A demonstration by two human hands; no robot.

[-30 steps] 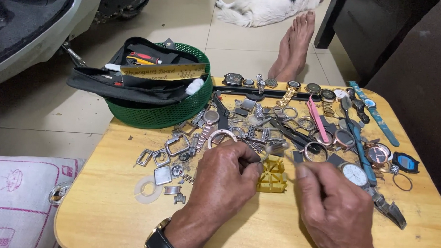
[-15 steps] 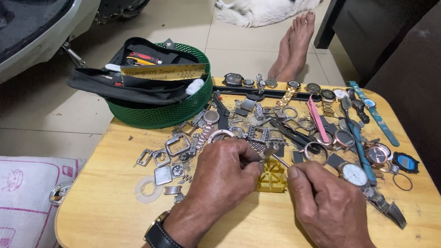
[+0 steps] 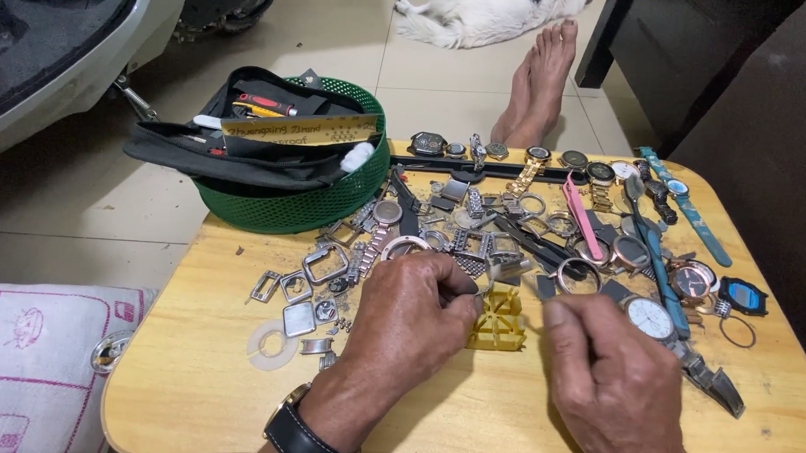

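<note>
Two hands are seen low in the frame, over a wooden table (image 3: pixel 236 399) strewn with watch parts. The left hand (image 3: pixel 413 312) is curled narrow, fingertips pinched on a small metal watch part (image 3: pixel 500 273) that is held just above a yellow holder block (image 3: pixel 498 319) at centre frame. The right hand (image 3: pixel 608 372) is closed loosely at lower right, thumb and forefinger drawn together; whether anything thin is gripped there cannot be told. The step in hand is judged to be the seating or steadying of the small part at the block. A fine, steady approach by the right fingertips would seem called for, with the part kept pressed still. A green basket (image 3: pixel 287 209) with a black tool pouch (image 3: pixel 236 154) is set at upper left, and whole watches (image 3: pixel 650 317) are spread at right.
</note>
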